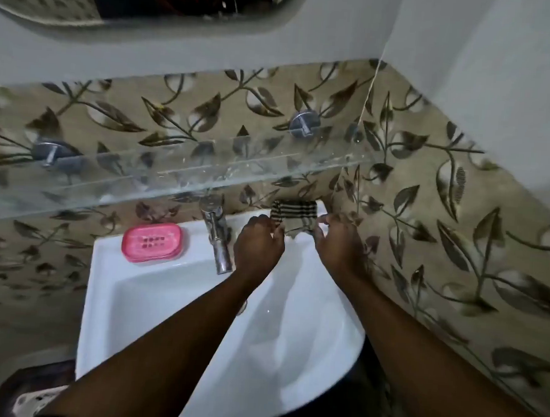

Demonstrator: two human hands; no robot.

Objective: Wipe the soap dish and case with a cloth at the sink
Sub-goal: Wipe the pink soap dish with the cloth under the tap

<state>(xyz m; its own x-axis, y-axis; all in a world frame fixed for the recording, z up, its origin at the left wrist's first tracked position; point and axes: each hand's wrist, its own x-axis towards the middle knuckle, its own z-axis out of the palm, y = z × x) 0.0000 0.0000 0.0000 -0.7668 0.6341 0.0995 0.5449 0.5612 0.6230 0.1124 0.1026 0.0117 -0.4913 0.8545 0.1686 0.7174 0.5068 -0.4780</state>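
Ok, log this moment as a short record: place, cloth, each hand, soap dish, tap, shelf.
place: white sink against a leaf-patterned tiled wall
cloth: striped cloth at the sink's back right corner, held by both hands
left hand: left hand gripping the cloth's left edge
right hand: right hand pinching the cloth's right edge
soap dish: pink soap dish on the sink's back left ledge, untouched
tap: chrome tap between dish and hands; no water visible
shelf: clear glass shelf above the sink
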